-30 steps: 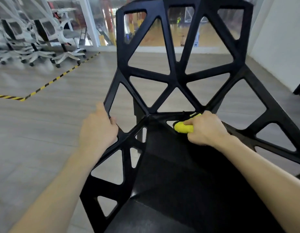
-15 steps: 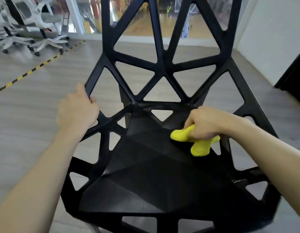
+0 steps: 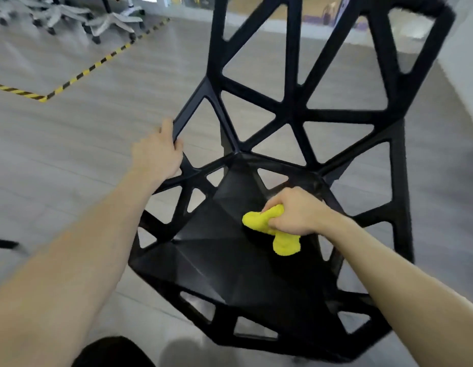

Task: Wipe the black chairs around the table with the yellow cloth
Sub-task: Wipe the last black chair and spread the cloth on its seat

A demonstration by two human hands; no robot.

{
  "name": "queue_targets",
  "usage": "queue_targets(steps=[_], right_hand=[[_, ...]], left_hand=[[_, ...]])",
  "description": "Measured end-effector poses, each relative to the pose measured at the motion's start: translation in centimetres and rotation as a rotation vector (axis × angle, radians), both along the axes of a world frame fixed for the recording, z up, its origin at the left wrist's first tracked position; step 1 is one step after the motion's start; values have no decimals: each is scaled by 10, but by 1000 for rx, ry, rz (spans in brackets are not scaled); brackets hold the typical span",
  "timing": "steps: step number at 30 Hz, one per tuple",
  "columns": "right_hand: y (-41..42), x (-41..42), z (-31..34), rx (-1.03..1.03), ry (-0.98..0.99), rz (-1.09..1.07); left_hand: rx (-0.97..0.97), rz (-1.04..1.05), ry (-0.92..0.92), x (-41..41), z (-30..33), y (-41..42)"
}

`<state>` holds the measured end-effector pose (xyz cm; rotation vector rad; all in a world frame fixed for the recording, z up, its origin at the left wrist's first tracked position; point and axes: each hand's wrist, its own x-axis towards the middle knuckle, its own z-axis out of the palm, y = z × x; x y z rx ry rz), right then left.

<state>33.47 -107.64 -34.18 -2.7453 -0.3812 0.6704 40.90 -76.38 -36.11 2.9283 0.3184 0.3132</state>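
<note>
A black chair (image 3: 222, 263) with a lattice of triangular openings fills the middle of the view, its back rising to the top edge. My left hand (image 3: 155, 154) grips the left side strut where the back meets the seat. My right hand (image 3: 293, 213) holds a bunched yellow cloth (image 3: 259, 221) against the rear right part of the seat, and one end of the cloth hangs out below my fist. No table is in view.
Grey wood-look floor (image 3: 84, 144) surrounds the chair. Yellow-and-black hazard tape (image 3: 71, 80) runs across the floor at the left. Bases of white office chairs (image 3: 108, 19) stand at the top left. A pale wall (image 3: 465, 49) is at the right.
My right hand has drawn the cloth from the rear corner of the seat forward and to the right. The view has tilted down over the seat. My left hand keeps its grip.
</note>
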Motion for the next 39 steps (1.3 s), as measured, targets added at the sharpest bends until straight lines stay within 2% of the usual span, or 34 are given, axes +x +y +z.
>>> queue_targets(steps=[2,4,7,9,13,16,19,23,28,32,35,39], right_hand=[[-6,-5,33,-50,9,14],[-16,-5,70,-104,11,26],[-36,-1,129,-187,49,44],[-54,3,172,-213,40,25],[-103,9,247,-217,66,-66],[-146,41,282,-212,64,42],[-190,92,290,-190,36,254],[-241,161,289,-116,-2,467],[-306,230,305,-40,-41,640],[-298,286,327,-152,-11,828],[-266,318,336,-229,-74,1037],[-219,355,351,-272,-121,1174]], left_hand=[[-35,-5,294,11,27,9],[40,-45,503,6,67,7],[155,-163,652,-30,129,-18],[108,-230,739,-55,160,-34],[-44,-213,845,-90,202,-62],[-79,-158,829,-91,223,-97],[-121,-96,820,-82,235,-145],[-183,84,850,-70,254,-224],[-435,275,821,-48,286,-321],[-544,372,755,-33,298,-365],[-629,452,689,-30,295,-378],[-777,572,605,-13,281,-387]])
